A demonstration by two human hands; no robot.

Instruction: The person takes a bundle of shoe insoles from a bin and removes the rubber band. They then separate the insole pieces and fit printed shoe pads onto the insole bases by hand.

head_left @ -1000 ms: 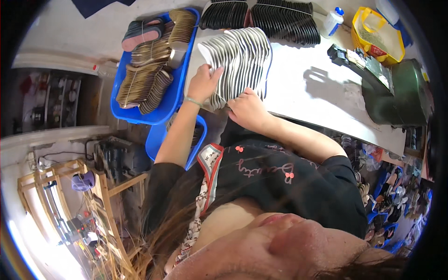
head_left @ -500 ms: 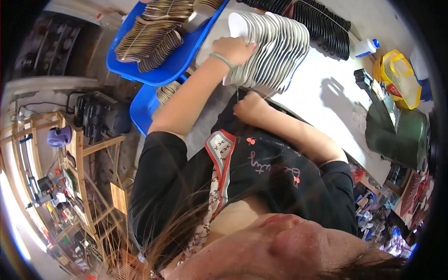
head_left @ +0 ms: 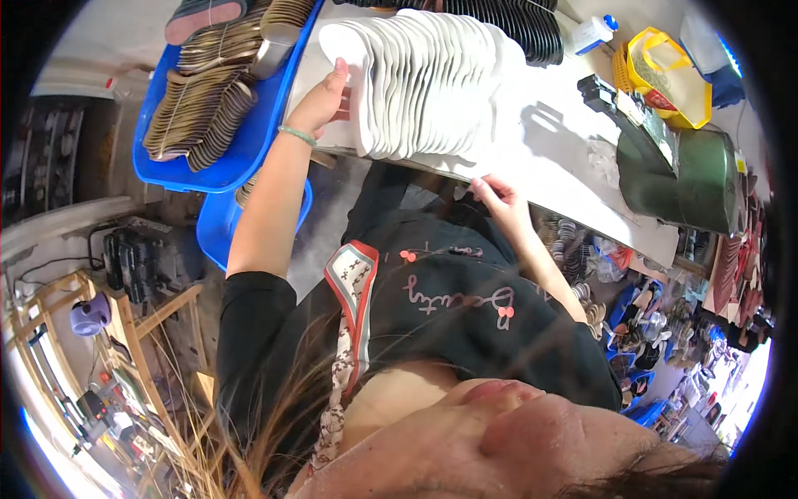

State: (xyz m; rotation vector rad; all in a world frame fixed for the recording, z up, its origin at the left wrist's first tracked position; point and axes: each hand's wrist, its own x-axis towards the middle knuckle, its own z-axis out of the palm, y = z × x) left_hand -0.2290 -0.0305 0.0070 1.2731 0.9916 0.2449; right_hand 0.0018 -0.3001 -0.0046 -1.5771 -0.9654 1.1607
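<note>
A long row of white shoe insoles [head_left: 416,87], standing on edge and pressed face to face, lies on the white table [head_left: 565,158] in front of me. My left hand [head_left: 322,104] is at the row's left end, thumb raised and fingers reaching against the outermost insole; it is open, and a green bangle circles its wrist. Low by the near table edge, right of the row, is my right hand [head_left: 502,201]. Its thumb and fingers stretch loosely to the left, and no object shows between them.
A blue tub [head_left: 278,96] of bundled tan soles [head_left: 199,116] stands left, above a smaller blue tub [head_left: 214,223]. Black soles [head_left: 519,25] line the far side. Rightward are a white bottle [head_left: 592,35], a yellow basket [head_left: 694,104] and a dark green machine [head_left: 669,179].
My right hand has loosened from a fist pulling a thin string and moved right. The left hand has slid off the row's near side to its left end. The row looks more spread out.
</note>
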